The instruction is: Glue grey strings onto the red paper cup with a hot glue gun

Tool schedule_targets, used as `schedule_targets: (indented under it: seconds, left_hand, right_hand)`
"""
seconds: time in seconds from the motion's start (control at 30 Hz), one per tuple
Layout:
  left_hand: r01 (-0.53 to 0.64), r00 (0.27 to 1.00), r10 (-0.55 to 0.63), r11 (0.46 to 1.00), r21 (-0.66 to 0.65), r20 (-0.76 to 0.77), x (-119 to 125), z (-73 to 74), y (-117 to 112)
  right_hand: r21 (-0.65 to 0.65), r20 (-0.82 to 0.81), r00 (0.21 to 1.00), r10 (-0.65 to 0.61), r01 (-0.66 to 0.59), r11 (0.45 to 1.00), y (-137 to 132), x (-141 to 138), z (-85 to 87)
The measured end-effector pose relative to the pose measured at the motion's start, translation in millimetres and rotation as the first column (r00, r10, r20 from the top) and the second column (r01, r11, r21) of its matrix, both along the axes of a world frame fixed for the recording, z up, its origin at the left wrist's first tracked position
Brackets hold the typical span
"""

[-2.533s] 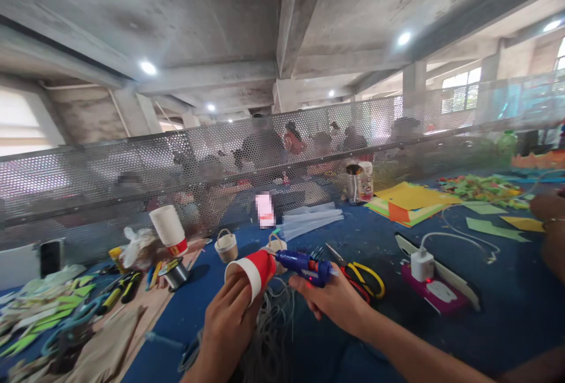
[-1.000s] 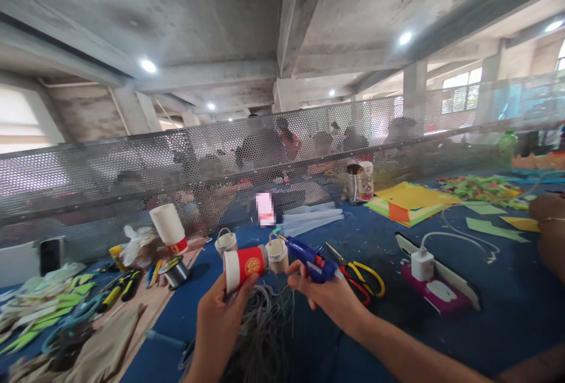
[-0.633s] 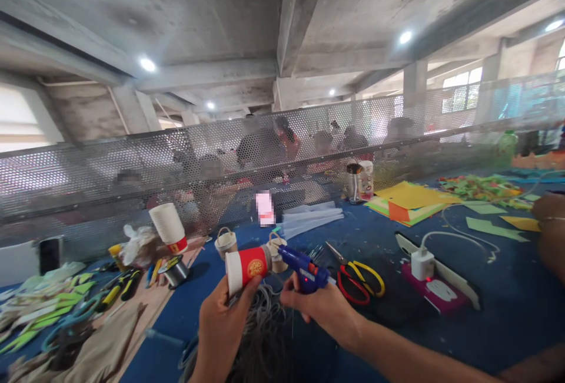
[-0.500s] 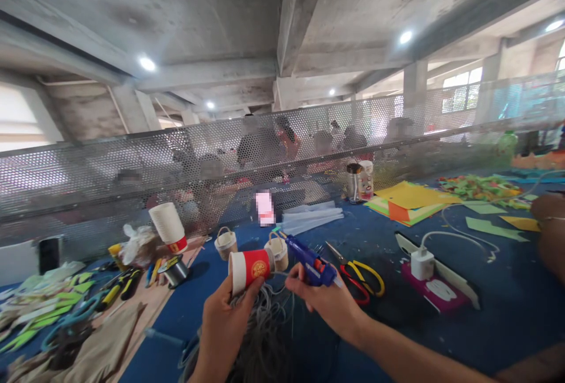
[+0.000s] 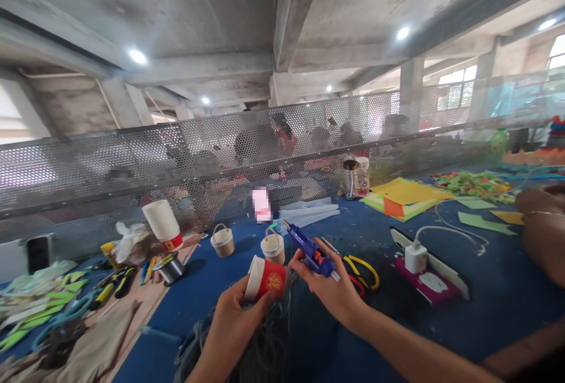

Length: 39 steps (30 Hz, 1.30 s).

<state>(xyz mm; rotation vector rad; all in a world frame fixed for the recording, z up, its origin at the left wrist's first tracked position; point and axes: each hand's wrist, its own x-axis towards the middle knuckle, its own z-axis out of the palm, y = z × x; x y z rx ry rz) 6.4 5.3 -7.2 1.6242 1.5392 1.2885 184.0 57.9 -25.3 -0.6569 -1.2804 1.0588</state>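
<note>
My left hand [image 5: 236, 315] is closed around a white paper cup with a red printed band [image 5: 272, 278], which lies tilted on its side. A blue hot glue gun [image 5: 311, 252] is in my right hand [image 5: 331, 286], its nozzle pointing up and to the left. The right fingertips are close to the cup's right end; whether they touch it or pinch cord, I cannot tell. Below the cup lies a tangle of grey cord [image 5: 260, 345]. Just beyond it stand two small cream buckets with looped handles, the left bucket [image 5: 222, 243] and the right bucket [image 5: 272, 247].
Scissors [image 5: 366, 271] with red and yellow handles lie right of my hand. Farther right are a phone with a white charger [image 5: 415, 258] and another person's arm [image 5: 542, 230]. Stacked paper cups [image 5: 162, 224] and a wire spool [image 5: 171, 268] stand left. A perforated metal screen [image 5: 212, 165] runs behind.
My left hand has moved the cup to the right and slightly down, tilting it more. The glue gun has shifted slightly, and the grey strand seen near my right fingers is less visible.
</note>
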Motion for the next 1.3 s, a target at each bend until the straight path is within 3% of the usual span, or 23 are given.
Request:
schedule_targets:
  seconds: [0.13, 0.5, 0.77, 0.93, 1.3]
  left_hand:
    - [0.037, 0.996, -0.033, 0.998, -0.046, 0.079, -0.1, -0.8, 2.0]
    - [0.111, 0.985, -0.1, 0.991, -0.07, 0.139, 2.7, 2.0, -3.4]
    - [0.164, 0.962, -0.134, 0.98, -0.112, 0.237, 2.9, 3.4, -4.1]
    - [0.151, 0.968, -0.129, 0.984, -0.091, 0.215, 1.1, 2.6, -4.9]
    - [0.127, 0.983, -0.124, 0.992, -0.009, 0.137, 0.0, 3.8, -8.3]
  right_hand:
    - [-0.036, 0.032, 0.999, -0.013, 0.015, 0.999, 3.9, -1.3, -4.5]
    - [-0.057, 0.043, 0.999, 0.016, -0.014, 0.998, -4.3, 6.2, 18.4]
    - [-0.133, 0.059, 0.998, 0.029, -0.021, 0.991, 0.3, 3.0, 16.2]
    - [-0.188, 0.067, 0.998, 0.015, -0.002, 0.982, 5.7, 1.5, 12.4]
    - [-0.146, 0.103, 0.991, 0.088, -0.072, 0.987, 11.3, 6.9, 10.6]
